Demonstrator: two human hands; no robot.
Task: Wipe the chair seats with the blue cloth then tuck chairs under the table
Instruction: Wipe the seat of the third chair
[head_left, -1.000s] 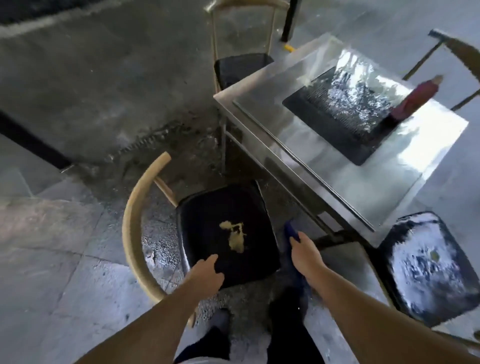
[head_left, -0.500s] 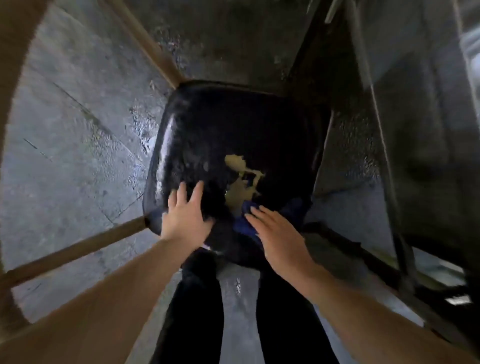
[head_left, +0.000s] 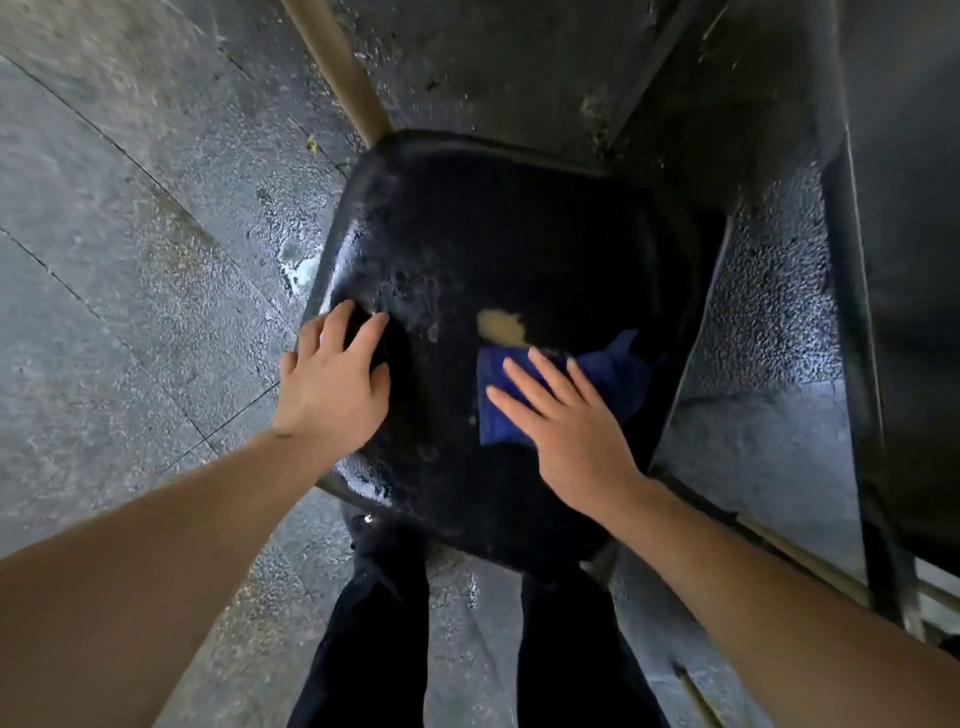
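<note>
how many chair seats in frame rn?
1. The black chair seat sits centre frame, left hand on its left edge, right hand pressing the blue cloth on it. Others may be out of view.

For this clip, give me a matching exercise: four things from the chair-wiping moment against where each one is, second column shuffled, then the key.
1. left hand
2. right hand
3. blue cloth
4. tan smear

A. bare on the chair seat, just beyond the cloth
B. flat on the cloth
C. on the seat's left edge
D. under a palm, on the seat

Pairs: 1-C, 2-B, 3-D, 4-A
</note>
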